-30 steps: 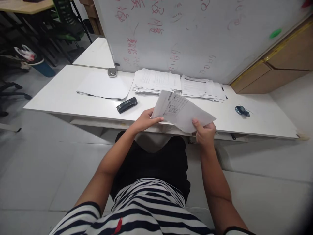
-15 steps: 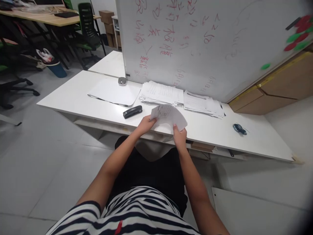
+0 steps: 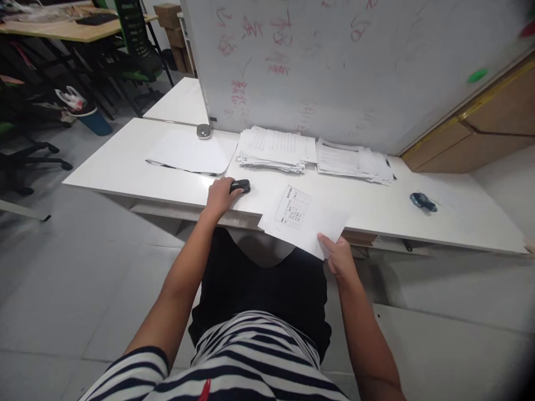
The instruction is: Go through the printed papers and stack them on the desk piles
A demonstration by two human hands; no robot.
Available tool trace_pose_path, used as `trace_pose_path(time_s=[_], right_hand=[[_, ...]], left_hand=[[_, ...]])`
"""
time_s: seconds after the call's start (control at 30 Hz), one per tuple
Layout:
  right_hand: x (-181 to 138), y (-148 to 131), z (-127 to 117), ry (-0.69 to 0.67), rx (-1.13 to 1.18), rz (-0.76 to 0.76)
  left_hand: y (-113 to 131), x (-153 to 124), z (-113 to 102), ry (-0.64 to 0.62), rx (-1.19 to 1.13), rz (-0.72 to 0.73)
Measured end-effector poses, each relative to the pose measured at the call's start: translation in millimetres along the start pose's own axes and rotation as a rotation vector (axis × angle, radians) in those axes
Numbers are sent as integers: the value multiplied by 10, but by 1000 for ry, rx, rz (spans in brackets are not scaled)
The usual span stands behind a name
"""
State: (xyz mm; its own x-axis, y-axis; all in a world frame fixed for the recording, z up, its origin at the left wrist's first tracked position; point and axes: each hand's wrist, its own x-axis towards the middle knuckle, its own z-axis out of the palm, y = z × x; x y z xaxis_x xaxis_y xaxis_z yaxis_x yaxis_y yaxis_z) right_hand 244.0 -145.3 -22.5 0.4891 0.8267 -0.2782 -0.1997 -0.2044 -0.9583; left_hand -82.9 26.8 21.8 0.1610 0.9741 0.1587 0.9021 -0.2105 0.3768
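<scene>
My left hand (image 3: 221, 196) is closed around the back part of a black stapler (image 3: 241, 186) on the white desk, and the stapler's front end sticks out to the right of my fingers. My right hand (image 3: 337, 253) pinches the near right corner of a printed paper (image 3: 307, 220), thumb on top. The paper lies nearly flat past the desk's front edge, with a printed table facing up. Whether it is one sheet or more I cannot tell.
Behind the stapler are a stack of papers (image 3: 276, 147), another paper stack (image 3: 351, 161) and blank white sheets (image 3: 190, 151). A grey rounded device (image 3: 204, 131) sits by the whiteboard (image 3: 292, 83). A dark object (image 3: 423, 203) lies on the right of the desk (image 3: 460, 223).
My left hand has let go of the paper and moved left onto the stapler. The paper, bent between both hands before, now lies flatter in my right hand, which has shifted right and nearer.
</scene>
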Motion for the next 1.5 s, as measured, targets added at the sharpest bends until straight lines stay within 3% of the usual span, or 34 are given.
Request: trace_pose_path(time_s=[0.1,0.2,0.67,0.8,0.97,1.13,1.27,1.33,1.4,1.5], right_hand=[[-2,-15,22,-23,26,46],[-3,-37,65,-38,12,62],[112,-93,304,-86,-132,48],[159,-96,301,-73,-239,7],[153,-75,264,-59,-201,-12],[150,-132,373,-142,-165,-54],[190,-193,511,-215,-148,-52],[213,-196,542,-233,-144,-29],[229,-186,544,-253,-124,-24],[230,-175,518,-277,-95,-42]], left_hand=[[54,-73,6,-90,-48,173],[125,-123,1,-132,-96,232],[144,-120,-13,-192,-164,266],[142,-117,-22,-199,-187,264],[121,-102,7,-180,-201,281],[110,-112,0,-193,-197,277],[182,-156,-165,-253,-348,261],[289,-127,-271,-222,-486,224],[440,-24,-328,-113,-580,191],[673,221,-244,-25,-483,167]])
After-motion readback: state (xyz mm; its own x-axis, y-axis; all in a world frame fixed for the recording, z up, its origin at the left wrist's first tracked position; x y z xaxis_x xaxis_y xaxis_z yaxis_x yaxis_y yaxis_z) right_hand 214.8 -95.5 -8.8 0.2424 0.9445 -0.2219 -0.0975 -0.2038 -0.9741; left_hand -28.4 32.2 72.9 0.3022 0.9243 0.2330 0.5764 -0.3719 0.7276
